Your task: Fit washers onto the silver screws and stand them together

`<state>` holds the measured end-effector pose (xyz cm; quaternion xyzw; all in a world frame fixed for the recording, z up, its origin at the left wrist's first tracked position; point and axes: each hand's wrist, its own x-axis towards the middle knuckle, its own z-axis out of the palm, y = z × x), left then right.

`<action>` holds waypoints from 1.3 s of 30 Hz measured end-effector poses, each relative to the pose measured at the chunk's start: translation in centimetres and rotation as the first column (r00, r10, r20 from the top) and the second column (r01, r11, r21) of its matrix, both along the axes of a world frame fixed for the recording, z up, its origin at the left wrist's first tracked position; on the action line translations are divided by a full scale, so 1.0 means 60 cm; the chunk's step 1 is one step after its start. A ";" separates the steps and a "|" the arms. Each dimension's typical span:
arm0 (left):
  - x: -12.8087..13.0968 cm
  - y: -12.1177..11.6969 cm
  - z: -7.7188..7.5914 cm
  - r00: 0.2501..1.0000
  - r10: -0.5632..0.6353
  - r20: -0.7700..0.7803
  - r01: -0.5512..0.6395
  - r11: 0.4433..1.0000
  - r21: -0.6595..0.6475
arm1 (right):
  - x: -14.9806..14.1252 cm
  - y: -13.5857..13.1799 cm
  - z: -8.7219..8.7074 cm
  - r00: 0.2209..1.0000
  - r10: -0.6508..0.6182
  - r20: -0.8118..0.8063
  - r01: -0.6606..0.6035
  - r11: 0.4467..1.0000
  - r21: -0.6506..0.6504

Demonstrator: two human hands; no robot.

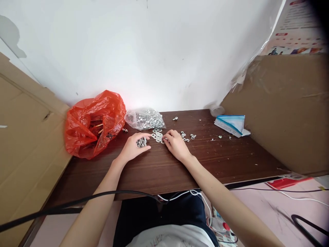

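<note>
My left hand [131,147] is cupped, its fingers and thumb curled round a cluster of small metal bolts [142,142]. Just to its right, flat round washers [157,135] lie in a loose pile on the brown table. Bent fingertips of my right hand [176,143] pinch at a washer on the pile's right edge; the fingers partly hide it. Beyond that hand lie several small nuts or rings [183,134]. A single bolt [175,118] rests farther back on the table.
A red plastic bag [77,118] stands open at the left, beside a clear bag of metal hardware [149,120]. Toward the right lies a blue and white packet [230,125]. Cardboard panels [285,113] flank the table [154,175]. A black cable [123,192] crosses its front edge.
</note>
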<state>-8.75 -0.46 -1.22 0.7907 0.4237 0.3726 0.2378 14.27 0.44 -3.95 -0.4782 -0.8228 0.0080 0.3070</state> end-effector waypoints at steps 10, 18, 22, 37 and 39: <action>0.001 0.015 -0.009 0.997 0.063 -0.034 -0.060 0.995 0.076 | 0.009 0.001 0.002 0.991 0.070 -0.115 -0.071 0.997 0.000; 0.002 0.029 -0.013 0.983 0.097 -0.153 -0.075 0.986 0.147 | 0.015 -0.006 0.006 0.956 0.129 -0.262 -0.158 0.983 -0.093; -0.005 0.036 -0.014 0.977 0.140 -0.160 -0.116 0.981 0.154 | 0.015 -0.006 0.006 0.909 0.151 -0.388 -0.210 0.971 -0.115; -0.022 0.034 -0.007 0.978 0.170 -0.119 -0.159 0.982 0.099 | 0.017 -0.067 0.012 0.901 0.130 -0.414 -0.188 0.977 -0.103; -0.021 0.030 -0.006 0.980 0.146 -0.137 -0.135 0.987 0.089 | 0.015 -0.077 0.014 0.898 0.125 -0.421 -0.186 0.977 -0.106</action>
